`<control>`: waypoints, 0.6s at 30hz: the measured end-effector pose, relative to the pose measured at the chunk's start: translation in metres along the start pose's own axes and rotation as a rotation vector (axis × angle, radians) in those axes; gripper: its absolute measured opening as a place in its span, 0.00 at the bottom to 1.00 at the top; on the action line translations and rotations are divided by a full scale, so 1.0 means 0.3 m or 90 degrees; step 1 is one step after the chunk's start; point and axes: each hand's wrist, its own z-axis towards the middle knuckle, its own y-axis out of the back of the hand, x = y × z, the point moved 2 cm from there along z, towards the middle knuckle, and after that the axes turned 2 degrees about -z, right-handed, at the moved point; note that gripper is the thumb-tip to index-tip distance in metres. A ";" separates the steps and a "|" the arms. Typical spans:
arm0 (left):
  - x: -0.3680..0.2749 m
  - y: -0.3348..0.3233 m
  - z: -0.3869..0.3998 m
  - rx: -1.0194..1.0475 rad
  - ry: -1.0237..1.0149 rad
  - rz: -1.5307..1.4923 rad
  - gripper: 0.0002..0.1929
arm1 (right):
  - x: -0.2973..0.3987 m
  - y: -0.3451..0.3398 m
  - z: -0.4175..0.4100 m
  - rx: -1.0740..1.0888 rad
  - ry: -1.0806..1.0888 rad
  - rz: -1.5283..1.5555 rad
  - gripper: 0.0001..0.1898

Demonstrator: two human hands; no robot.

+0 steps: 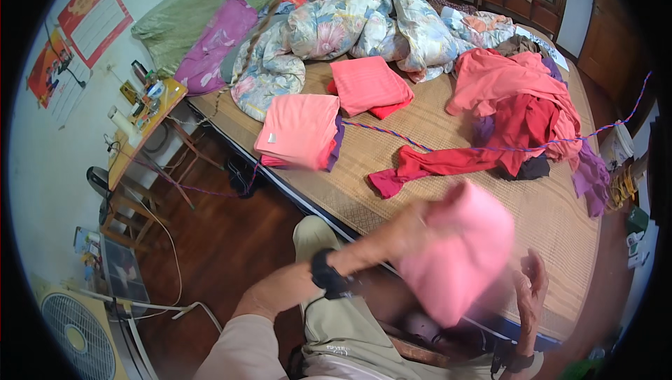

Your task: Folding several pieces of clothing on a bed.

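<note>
A pink folded garment (462,259), blurred by motion, hangs over the near edge of the bed from my left hand (417,225). My left fingers are partly hidden by the cloth they grip. To the right of it, my right hand (531,280) is raised with fingers apart and nothing in it. Beyond my left hand lies a folded stack of pink and purple clothes (299,125). Another pink folded pile (370,86) sits behind that stack. Further right is a loose heap of clothes (517,91), with a red sleeve (420,165) stretched toward me.
A woven mat (336,196) covers the bed. A red and blue rope (388,130) crosses it. Floral quilts (336,28) are bunched at the back. On the left stand a small table (126,144), a wooden stool (128,212) and a fan (76,333).
</note>
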 end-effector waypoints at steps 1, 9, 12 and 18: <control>-0.033 0.066 0.015 -0.116 -0.058 -0.011 0.17 | -0.058 0.013 -0.014 -0.027 -0.015 -0.046 0.30; 0.092 0.645 0.035 -0.653 -0.073 -0.564 0.23 | -0.168 -0.050 -0.111 -0.099 0.152 -0.282 0.17; 0.309 0.878 -0.081 -0.790 -0.080 -0.615 0.23 | -0.141 -0.092 -0.083 -0.061 0.133 -0.266 0.14; 0.335 0.846 -0.005 -0.752 0.005 -0.544 0.21 | -0.170 -0.072 -0.099 -0.135 0.180 -0.299 0.11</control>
